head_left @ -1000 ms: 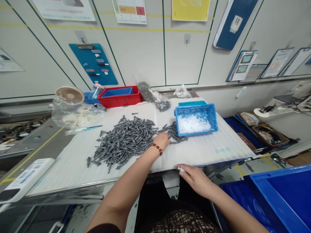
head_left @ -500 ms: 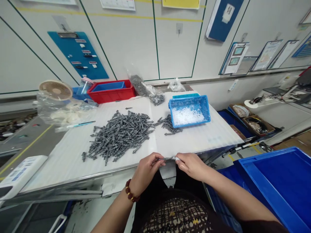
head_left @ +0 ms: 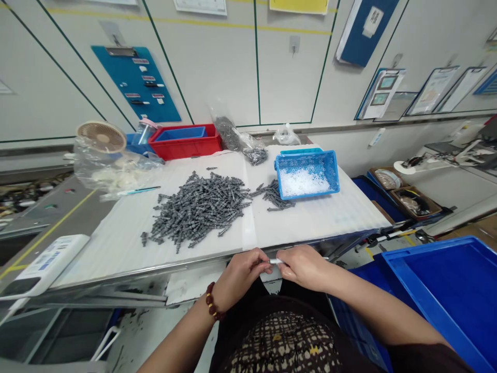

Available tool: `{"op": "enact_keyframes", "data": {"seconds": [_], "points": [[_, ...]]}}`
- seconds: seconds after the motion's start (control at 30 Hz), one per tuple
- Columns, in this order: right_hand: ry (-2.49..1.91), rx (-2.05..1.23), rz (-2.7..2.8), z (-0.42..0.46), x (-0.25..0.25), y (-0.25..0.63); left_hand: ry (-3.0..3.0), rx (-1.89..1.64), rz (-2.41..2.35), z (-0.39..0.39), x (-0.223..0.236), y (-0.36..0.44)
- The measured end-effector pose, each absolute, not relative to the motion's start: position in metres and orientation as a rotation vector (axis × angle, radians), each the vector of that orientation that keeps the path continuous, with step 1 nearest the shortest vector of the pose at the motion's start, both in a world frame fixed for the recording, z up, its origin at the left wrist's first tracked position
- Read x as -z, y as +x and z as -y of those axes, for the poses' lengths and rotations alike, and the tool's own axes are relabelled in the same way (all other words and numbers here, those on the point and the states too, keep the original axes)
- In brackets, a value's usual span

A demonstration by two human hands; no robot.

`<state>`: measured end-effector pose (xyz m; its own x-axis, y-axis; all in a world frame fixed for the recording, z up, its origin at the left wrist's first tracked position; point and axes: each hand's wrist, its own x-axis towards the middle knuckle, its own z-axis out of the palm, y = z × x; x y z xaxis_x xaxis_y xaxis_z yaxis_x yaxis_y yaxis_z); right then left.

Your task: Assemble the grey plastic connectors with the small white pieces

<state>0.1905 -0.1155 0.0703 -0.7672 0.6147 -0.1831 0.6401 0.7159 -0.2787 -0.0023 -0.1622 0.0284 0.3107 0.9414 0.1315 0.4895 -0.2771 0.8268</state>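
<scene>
Over the table's front edge, my left hand (head_left: pixel 245 270) and my right hand (head_left: pixel 305 267) are close together. My right hand is closed around a slim white stick-like tool (head_left: pixel 276 261). The fingers of my left hand pinch a small grey ridged part at the tool's left end; it is almost wholly hidden by the fingers. Beyond my hands lies a large pile of grey ridged parts (head_left: pixel 202 210). A smaller heap of such parts (head_left: pixel 275 196) touches a tilted blue bin (head_left: pixel 310 196), which holds many small white rings (head_left: pixel 303 181).
At the back stand a red crate (head_left: pixel 186 149), a beige fan (head_left: pixel 101 135) and plastic bags of grey parts (head_left: pixel 254 154). A white device (head_left: pixel 46 267) lies at the left table edge. Large blue crates (head_left: pixel 438 280) stand low on the right.
My left hand came back from the small heap to my right hand with a grey part. The grey part and white tool have since closed up, with less of the part showing.
</scene>
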Motion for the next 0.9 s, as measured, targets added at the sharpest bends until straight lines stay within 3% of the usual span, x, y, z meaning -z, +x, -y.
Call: {"op": "enact_keyframes", "data": {"seconds": [0.23,0.57,0.9], "points": [[1.177,0.452,-2.887,0.114,-0.056,0.19,2.013,-0.831,-1.333,0.164,-0.03,0.002],[1.034,0.682,-2.925,0.109,-0.053,0.198,2.028,-0.882,-1.287,0.161,-0.016,-0.007],[1.202,0.49,-2.913,0.111,-0.042,0.193,2.052,-0.86,-1.29,0.163,-0.019,-0.006]]}}
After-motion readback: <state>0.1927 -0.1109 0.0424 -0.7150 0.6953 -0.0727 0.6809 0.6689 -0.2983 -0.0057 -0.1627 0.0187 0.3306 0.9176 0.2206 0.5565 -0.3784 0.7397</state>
